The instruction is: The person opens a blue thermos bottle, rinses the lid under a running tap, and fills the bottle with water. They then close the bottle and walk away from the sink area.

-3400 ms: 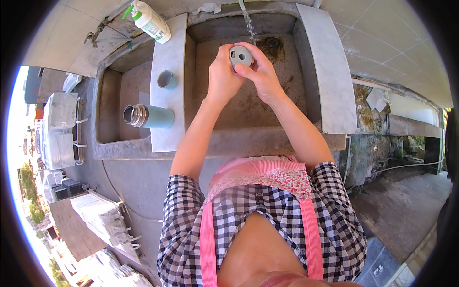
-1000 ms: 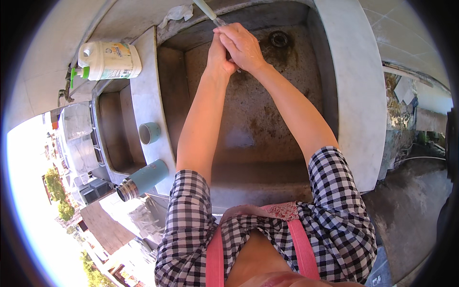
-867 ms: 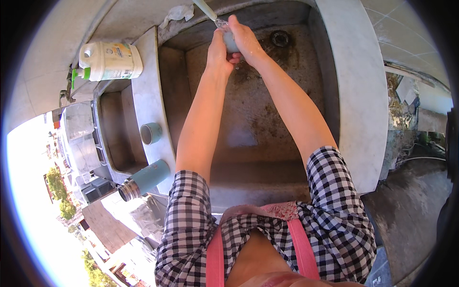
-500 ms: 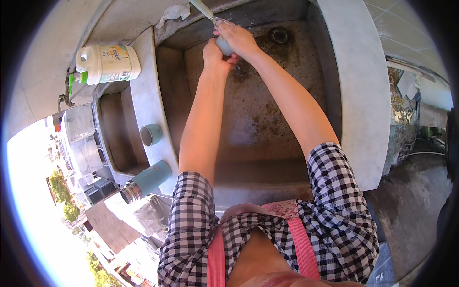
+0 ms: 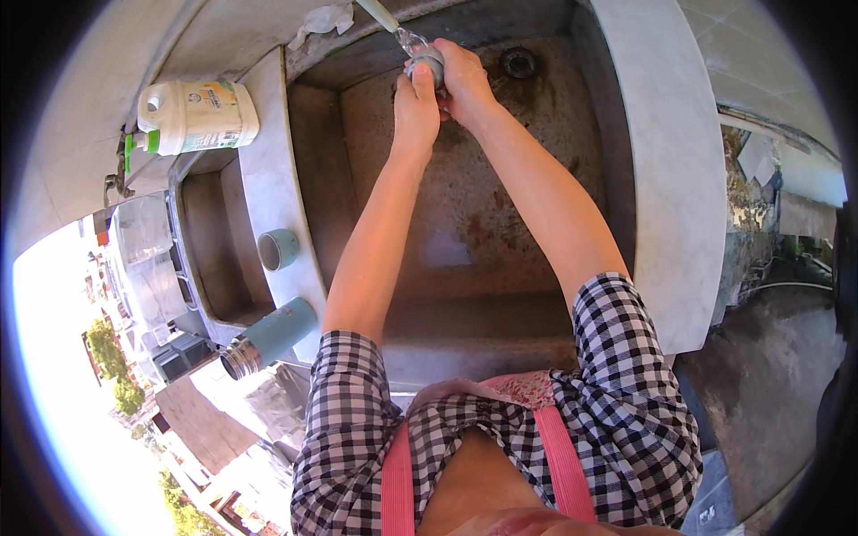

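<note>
A small round grey-blue flask stopper [image 5: 430, 61] sits between my hands at the far end of the stone sink [image 5: 509, 268]. My left hand [image 5: 414, 112] grips it from the near left side, thumb along its edge. My right hand [image 5: 465, 80] is wrapped round its right side. Water [image 5: 410, 39] runs onto it from a pale spout [image 5: 379, 14]. On the ledge to the left, a teal flask [image 5: 284, 330] lies on its side with its steel neck pointing outward. A teal cup [image 5: 279, 249] rests farther along that ledge.
A white jug [image 5: 201, 114] with a green cap lies beyond the cup. Left of the ledge is a smaller basin [image 5: 213, 232]. A dark drain [image 5: 518, 62] lies right of my hands. The pale sink rim [image 5: 675, 223] borders the right side.
My hands have turned the stopper and shifted slightly to the right. My right hand has moved off its top to its side, so its round end now shows under the water.
</note>
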Action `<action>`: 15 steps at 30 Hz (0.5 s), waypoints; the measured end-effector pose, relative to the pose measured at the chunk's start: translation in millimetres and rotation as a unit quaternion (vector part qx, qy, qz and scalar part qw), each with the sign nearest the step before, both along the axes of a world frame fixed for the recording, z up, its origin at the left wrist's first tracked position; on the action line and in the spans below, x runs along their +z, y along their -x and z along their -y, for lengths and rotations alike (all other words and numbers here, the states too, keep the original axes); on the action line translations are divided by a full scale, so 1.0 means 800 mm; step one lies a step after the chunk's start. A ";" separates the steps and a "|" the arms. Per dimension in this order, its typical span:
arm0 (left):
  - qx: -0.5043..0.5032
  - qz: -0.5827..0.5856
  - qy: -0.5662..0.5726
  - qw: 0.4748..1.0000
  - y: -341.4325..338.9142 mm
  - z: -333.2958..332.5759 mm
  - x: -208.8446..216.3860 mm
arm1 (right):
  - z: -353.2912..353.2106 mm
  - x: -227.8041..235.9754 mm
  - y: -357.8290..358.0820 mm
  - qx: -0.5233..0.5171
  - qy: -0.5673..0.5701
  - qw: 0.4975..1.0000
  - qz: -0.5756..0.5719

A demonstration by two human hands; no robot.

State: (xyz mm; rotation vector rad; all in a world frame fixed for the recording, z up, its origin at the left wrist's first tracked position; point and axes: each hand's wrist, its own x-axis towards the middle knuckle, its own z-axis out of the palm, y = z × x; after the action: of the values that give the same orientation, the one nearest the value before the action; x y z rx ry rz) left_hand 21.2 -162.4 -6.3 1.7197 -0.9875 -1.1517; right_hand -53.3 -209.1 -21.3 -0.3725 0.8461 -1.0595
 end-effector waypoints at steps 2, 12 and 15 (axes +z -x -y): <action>-0.073 0.243 0.180 0.950 -0.008 -0.010 -0.005 | 0.001 0.004 -0.003 -0.060 -0.060 0.992 0.090; -0.144 0.450 0.252 0.844 -0.035 -0.020 0.022 | -0.018 0.004 -0.013 -0.013 -0.100 0.975 0.197; -0.107 0.421 0.197 0.879 -0.031 -0.014 0.020 | -0.021 -0.002 -0.022 -0.010 -0.039 0.987 0.153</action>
State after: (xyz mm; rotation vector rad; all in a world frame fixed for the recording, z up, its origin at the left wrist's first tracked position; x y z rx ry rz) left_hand 46.1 -151.6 9.4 1.7960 -1.8248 -0.2160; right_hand -35.5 -192.7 -23.0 -0.1304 0.6134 -1.0655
